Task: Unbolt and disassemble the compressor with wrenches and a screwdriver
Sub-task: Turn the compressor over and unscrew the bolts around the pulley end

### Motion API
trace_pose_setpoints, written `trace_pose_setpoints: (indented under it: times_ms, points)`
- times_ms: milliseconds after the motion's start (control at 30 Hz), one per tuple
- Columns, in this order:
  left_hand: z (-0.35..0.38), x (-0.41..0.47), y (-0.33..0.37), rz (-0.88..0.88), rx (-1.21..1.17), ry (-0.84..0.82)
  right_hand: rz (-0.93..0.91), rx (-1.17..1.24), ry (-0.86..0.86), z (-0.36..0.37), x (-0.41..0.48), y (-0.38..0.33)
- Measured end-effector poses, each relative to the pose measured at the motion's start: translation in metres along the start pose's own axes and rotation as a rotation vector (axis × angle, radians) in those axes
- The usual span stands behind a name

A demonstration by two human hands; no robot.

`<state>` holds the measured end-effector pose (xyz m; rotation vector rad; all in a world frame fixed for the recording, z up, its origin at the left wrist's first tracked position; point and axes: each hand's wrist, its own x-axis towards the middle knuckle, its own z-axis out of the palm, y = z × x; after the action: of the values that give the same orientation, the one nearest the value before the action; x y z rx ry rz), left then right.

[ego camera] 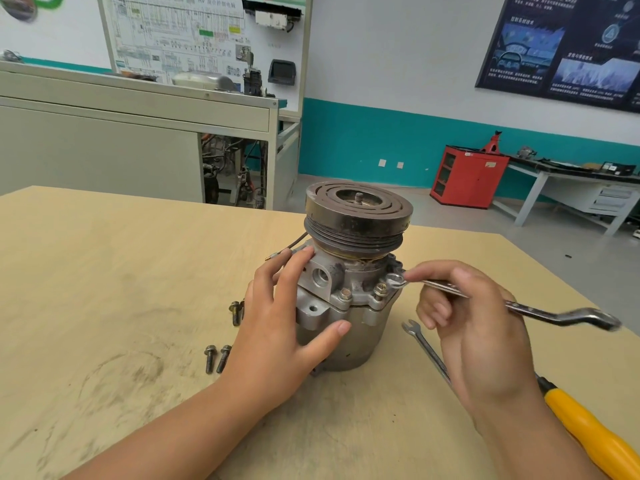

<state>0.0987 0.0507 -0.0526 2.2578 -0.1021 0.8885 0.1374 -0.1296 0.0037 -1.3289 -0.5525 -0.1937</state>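
Left hand (pixel 277 317) spread flat on the left side of the compressor (pixel 353 271), right hand (pixel 474 327) at its right, pinching a wrench (pixel 540 311)

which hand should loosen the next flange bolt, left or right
Right. The right hand grips the ring wrench, its ring end beside a seated bolt; the left hand presses against the compressor, steadying it.

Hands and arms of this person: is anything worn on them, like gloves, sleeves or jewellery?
Nothing is worn that shows. The left hand and the right hand are bare, with no gloves, rings, watch or bracelet in view. The nails look short and unpainted. Both arms are uncovered down to the picture's bottom edge, so no sleeve appears.
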Motion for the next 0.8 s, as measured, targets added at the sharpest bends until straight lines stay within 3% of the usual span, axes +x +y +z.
trace_pose_setpoints:
  times_ms: [367,533,633,800]
  points:
    - [0.001,0.0,-0.001,-0.001,0.005,0.009,0.103,0.177,0.03,0.011,-0.016,0.003]
    - [0.0,0.0,0.001,0.006,-0.007,0.009,0.108,0.192,0.156,0.014,-0.019,0.011]
    - [-0.001,-0.001,0.002,0.005,-0.012,0.003,0.131,0.188,0.148,0.011,-0.012,0.007]
    - [-0.001,0.0,0.001,-0.002,-0.016,-0.009,0.387,0.25,0.008,-0.004,0.021,0.0]
